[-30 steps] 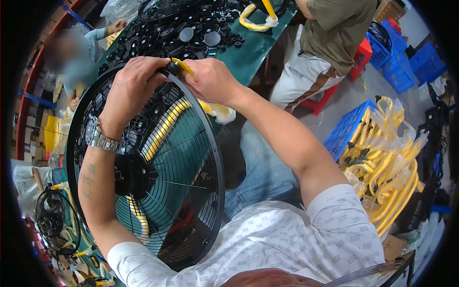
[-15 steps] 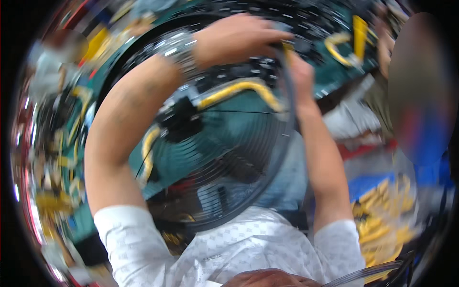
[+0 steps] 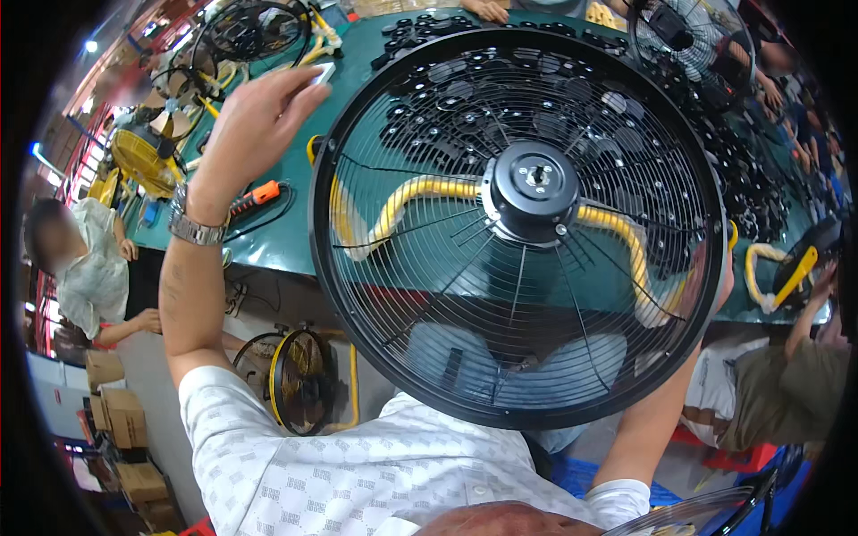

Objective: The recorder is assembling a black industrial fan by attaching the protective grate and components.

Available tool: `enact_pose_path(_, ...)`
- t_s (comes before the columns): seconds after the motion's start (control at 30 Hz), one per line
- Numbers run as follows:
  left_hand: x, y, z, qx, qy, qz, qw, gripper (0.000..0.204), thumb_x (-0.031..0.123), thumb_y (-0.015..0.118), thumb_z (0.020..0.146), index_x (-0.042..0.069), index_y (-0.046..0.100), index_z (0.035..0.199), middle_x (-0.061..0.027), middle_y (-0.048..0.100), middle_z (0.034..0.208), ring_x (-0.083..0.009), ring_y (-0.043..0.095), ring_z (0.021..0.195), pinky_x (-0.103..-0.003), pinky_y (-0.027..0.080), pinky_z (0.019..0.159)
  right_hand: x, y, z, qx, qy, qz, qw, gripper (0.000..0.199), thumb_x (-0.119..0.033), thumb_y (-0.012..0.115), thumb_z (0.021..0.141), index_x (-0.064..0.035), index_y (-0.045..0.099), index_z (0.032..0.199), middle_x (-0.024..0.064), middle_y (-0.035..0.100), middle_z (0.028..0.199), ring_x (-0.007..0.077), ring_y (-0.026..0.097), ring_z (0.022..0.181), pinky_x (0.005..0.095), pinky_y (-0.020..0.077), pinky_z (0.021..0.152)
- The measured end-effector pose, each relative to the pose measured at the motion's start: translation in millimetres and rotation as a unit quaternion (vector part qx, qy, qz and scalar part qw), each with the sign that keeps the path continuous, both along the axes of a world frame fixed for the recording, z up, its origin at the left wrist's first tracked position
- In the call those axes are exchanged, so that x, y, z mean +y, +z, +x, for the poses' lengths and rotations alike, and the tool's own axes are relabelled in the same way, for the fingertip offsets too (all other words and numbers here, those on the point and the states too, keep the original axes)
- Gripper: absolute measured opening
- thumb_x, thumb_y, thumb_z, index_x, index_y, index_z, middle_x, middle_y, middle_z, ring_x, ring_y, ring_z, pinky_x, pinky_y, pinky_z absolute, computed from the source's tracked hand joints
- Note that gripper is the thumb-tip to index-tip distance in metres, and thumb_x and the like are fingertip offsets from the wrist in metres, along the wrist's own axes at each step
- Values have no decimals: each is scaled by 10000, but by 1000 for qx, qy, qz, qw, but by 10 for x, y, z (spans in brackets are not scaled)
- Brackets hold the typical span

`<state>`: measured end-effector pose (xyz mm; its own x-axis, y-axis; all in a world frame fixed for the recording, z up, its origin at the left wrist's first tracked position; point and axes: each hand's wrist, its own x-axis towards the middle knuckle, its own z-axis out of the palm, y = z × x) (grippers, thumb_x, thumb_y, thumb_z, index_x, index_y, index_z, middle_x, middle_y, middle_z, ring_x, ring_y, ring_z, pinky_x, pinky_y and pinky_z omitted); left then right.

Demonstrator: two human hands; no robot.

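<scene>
Green tabletop (image 3: 290, 237) stretches behind one black fan (image 3: 534, 183) held by one right hand (image 3: 727, 280), one left hand (image 3: 255, 129), its grip unclear.

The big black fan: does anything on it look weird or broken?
Nothing looks broken: its black rim seems whole. One odd thing: no blades show around the motor, so you can see through the wires to the green table and its jumbled black parts.

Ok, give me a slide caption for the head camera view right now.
Left hand beside a round black fan, right hand mostly hidden at its right rim, green table behind.
</scene>
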<state>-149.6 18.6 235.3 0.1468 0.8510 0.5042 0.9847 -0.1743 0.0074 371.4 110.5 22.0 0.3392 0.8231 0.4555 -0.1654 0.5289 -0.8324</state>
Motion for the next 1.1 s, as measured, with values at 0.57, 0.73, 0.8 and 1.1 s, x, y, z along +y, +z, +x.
enact_pose_path(0.57,-63,-1288,-471,-630,-158,-15,760,263,174,590,1003,-34,637,1158,-36,673,1042,-85,619,941,-239,503,883,46,-29,183,-321,-203,28,925,235,-77,623,910,25,641,1121,62,632,817,159,581,660,284,444,607)
enact_pose_path(0.73,41,-1505,-585,-647,-208,2,733,262,193,578,1011,-18,635,1156,-24,668,1027,-75,609,938,-229,490,879,26,-93,266,-371,-232,24,899,236,-72,627,901,22,643,1117,72,636,821,174,588,661,293,449,607)
enact_pose_path(0.8,133,-1610,-741,-709,-255,-77,653,296,199,571,1015,-2,607,1229,-34,678,1054,-91,628,958,-253,500,885,37,-97,296,-383,-242,21,891,237,-71,629,897,21,644,1115,76,638,823,180,591,662,297,451,607)
enact_pose_path(1.1,1494,-2633,-675,-109,-128,-49,985,580,360,678,896,138,482,1395,-158,555,1301,-294,528,1237,-424,460,1037,-9,-60,335,-415,-266,23,870,241,-63,638,881,15,647,1108,93,646,830,207,604,664,313,460,607)
